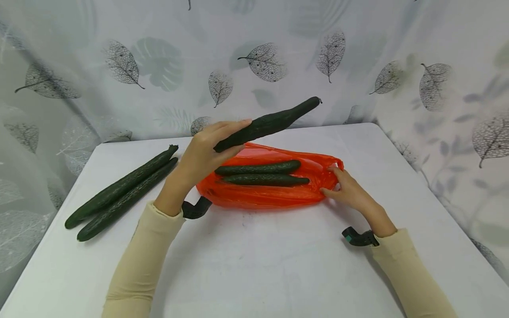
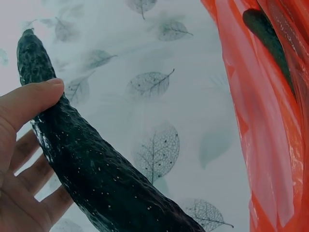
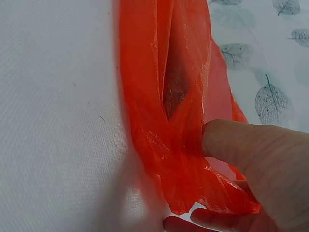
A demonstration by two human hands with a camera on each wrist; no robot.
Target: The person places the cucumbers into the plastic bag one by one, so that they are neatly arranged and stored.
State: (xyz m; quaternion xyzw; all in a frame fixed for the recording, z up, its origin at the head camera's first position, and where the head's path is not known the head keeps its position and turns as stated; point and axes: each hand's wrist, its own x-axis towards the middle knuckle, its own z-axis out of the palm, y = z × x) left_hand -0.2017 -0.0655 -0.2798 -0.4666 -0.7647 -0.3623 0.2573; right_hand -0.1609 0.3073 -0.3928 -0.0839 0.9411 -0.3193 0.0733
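My left hand grips a dark green cucumber near one end, holding it tilted in the air above the bag. In the left wrist view the thumb lies across this cucumber, with the fingers behind it. Below lies a red plastic bag, its mouth spread wide. Two cucumbers rest side by side in the bag. At the bag's right end, my right hand holds the gathered plastic. The right wrist view shows the thumb against the red film and the fingers partly hidden beneath it.
Two more cucumbers lie side by side, slanted, on the left part of the white table. Behind the table hangs a pale leaf-patterned cloth. A black wrist mount sits at the left wrist, another at the right.
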